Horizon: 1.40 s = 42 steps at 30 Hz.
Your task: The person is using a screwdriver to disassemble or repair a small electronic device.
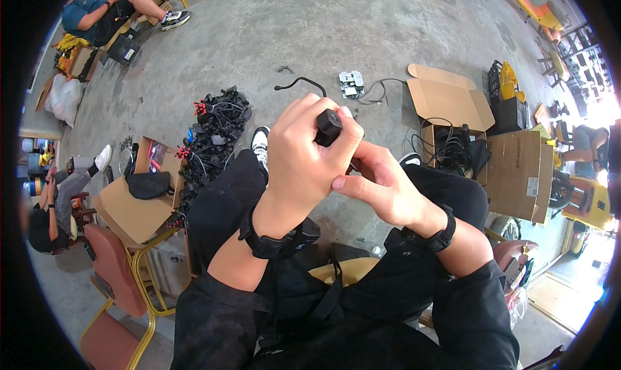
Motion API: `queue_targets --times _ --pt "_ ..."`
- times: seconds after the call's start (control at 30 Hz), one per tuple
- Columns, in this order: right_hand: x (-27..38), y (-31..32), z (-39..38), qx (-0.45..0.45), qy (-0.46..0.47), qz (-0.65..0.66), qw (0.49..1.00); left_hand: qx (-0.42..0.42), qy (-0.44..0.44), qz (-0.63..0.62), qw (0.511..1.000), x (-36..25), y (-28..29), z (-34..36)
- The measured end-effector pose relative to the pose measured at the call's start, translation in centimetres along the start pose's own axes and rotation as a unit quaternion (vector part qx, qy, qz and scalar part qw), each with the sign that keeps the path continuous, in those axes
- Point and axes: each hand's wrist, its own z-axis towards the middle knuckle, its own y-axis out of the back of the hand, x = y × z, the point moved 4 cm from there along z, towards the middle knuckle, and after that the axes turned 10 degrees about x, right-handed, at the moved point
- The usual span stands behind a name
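My left hand is closed around a small black block-shaped object in the middle of the view, thumb and fingers wrapped round it. A thin black bent cable sticks out beyond the fingers. Just right of and below it, my right hand has curled fingers, its thumb tip at the left hand; what they hold is mostly hidden, with only a dark sliver showing. Both wrists wear black strapped devices.
A pile of black cabled parts, open cardboard boxes, a pale metal part and chairs surround my legs on the concrete floor. Other people sit at upper left, far left and right.
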Motion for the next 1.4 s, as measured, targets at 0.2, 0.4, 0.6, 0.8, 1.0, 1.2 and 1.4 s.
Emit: queue_targets --times 0.2,0.4,0.6,0.8,1.0,1.2,1.4 --pt "-0.1 0.2 -0.2 -0.002 -0.062 0.067 0.996 0.006 -0.023 0.022 0.999 -0.1 -0.3 -0.1" --pt "-0.3 -0.3 0.0 0.024 -0.052 0.063 0.996 0.052 0.109 -0.148 0.982 0.5 -0.5 -0.3" --pt "0.6 0.1 -0.3 0.013 0.008 0.013 1.000 0.051 0.194 -0.286 0.937 1.4 -0.5 -0.1" --pt "1.3 0.0 -0.3 0.015 -0.004 -0.070 0.997 0.097 0.288 -0.387 0.871 2.1 -0.7 -0.1" --pt "1.7 0.1 -0.2 -0.053 0.056 -0.235 0.969 0.121 0.314 -0.455 0.824 2.2 -0.8 -0.1" --pt "2.7 0.1 -0.4 -0.110 0.181 -0.459 0.863 0.083 0.330 -0.479 0.809 2.4 -1.4 -0.2" --pt "2.1 0.2 -0.3 -0.069 0.062 -0.228 0.969 0.111 0.332 -0.506 0.789 2.3 -1.3 0.0"
